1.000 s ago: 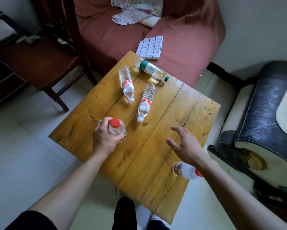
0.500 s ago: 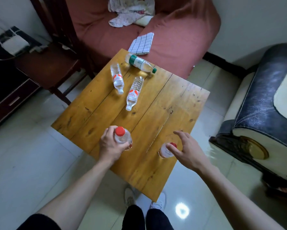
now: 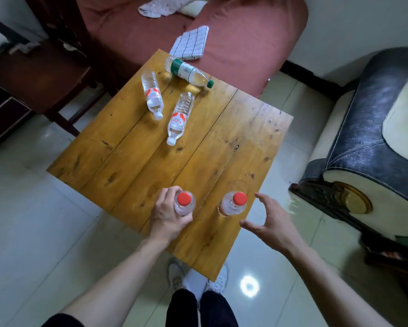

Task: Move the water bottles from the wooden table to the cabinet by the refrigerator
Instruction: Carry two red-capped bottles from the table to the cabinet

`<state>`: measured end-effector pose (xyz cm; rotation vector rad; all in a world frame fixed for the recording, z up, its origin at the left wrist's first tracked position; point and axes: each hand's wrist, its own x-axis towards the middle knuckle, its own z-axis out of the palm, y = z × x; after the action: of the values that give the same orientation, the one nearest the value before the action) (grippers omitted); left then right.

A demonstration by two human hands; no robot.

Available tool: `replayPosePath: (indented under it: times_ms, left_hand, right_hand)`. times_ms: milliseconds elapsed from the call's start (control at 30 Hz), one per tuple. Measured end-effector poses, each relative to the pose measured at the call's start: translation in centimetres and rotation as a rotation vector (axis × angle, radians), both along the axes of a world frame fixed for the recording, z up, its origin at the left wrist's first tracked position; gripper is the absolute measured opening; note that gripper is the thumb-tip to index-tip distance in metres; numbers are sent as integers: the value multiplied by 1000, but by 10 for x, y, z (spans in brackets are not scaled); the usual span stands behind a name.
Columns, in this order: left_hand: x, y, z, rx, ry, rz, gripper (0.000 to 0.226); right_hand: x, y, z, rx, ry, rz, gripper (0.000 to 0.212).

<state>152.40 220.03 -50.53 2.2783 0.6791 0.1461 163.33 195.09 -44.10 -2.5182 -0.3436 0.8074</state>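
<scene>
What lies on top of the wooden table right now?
On the wooden table: three lying bottles and two standing red-capped bottles; the left hand grips one, hiding its side.

clear plastic bottles (image 3: 178, 119); knotty varnished wood table (image 3: 127, 147); glossy floor tiles (image 3: 33, 220); armchair (image 3: 363, 128) maybe leather.

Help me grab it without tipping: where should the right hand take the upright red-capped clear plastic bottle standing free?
Probably wrap the clear body just below the red cap of the free upright red-capped bottle, coming from its right, where the open right hand waits.
</scene>
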Motion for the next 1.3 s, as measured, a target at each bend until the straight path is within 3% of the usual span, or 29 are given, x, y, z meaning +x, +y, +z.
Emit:
replayPosePath:
  times_ms: [267, 667, 867, 1300]
  left_hand:
    - [-11, 7, -8, -84, 21, 25, 60]
    - [-15, 9, -13, -175, -1, 46, 68]
    - [-13, 2, -21, -143, -79, 59, 68]
    - [-4, -12, -27, 25, -86, 52, 71]
  right_hand:
    - [-20, -2, -14, 50, 7, -81, 94]
    - [-16, 17, -51, 344, 51, -193, 80]
    - [-12, 22, -65, 443, -56, -255, 61]
    - [-11, 32, -79, 452, -142, -193, 69]
